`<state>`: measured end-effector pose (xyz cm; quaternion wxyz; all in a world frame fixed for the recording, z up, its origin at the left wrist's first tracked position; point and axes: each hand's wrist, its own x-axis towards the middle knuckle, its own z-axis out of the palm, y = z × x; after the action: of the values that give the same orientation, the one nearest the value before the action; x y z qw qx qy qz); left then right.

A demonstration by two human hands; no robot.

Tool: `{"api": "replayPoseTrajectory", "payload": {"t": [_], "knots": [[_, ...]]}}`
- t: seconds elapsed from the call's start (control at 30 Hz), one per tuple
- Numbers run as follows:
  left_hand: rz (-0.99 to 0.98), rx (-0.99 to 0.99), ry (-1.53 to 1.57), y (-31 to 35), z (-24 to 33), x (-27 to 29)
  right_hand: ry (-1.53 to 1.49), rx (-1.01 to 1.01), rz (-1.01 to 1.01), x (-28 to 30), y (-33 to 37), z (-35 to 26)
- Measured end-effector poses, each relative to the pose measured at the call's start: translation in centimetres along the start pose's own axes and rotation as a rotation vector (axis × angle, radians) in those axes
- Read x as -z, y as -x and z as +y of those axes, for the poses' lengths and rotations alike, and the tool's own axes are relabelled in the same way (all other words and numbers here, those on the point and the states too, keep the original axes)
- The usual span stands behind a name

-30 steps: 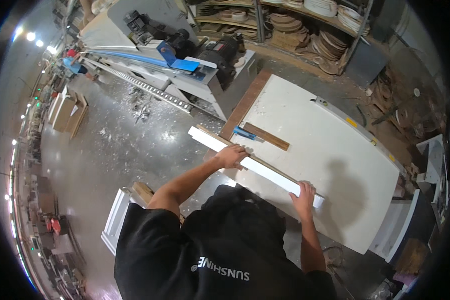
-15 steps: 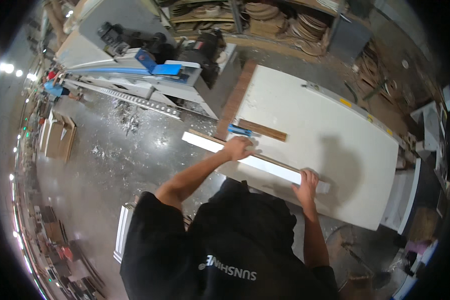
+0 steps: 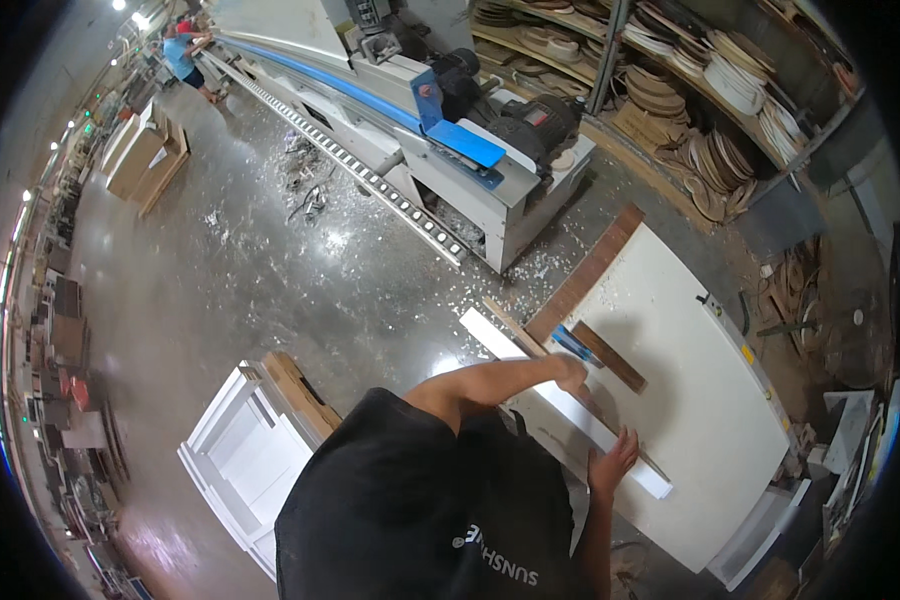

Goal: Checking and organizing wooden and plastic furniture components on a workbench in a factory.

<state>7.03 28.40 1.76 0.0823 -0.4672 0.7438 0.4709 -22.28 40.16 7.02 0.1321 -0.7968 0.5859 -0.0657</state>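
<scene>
A long white strip of board [image 3: 510, 345] lies slantwise along the near edge of a white-topped worktable [image 3: 710, 430], its far end jutting past the table. My left hand [image 3: 570, 374] is closed over the strip near its middle, its fingers partly hidden. Toward the near end, my right hand [image 3: 615, 462] grips the same strip, fingers over the far side and thumb on the near side. Along the strip's far side runs a thin tan edge piece [image 3: 515, 328]. Just beyond my left hand lie a small blue tool [image 3: 572, 342], kind unclear, and a short brown wood strip [image 3: 612, 358].
A brown board [image 3: 592, 272] borders the table's far-left end. Beyond stands a long machine with a blue rail [image 3: 320, 82]. White framed panels [image 3: 245, 450] are stacked to my left. Shelves hold coiled edging [image 3: 655, 95]. Shavings litter the floor; a person [image 3: 182, 58] stands far off.
My view has turned left, so the table appears lower and the stacked panels show more fully. Both hands stay on the white strip, which now slants more steeply in view.
</scene>
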Motion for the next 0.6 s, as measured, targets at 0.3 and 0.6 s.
{"api": "replayPoseTrajectory", "payload": {"t": [0.3, 0.6], "knots": [[0.474, -0.158, -0.282, 7.0, 2.4, 2.0, 0.03, -0.036, 0.071, 7.1, -2.4, -3.2], [0.731, -0.265, -0.389, 10.4, -0.1, -2.6, 0.071, 0.001, -0.197, 6.2, -3.5, 1.3]]}}
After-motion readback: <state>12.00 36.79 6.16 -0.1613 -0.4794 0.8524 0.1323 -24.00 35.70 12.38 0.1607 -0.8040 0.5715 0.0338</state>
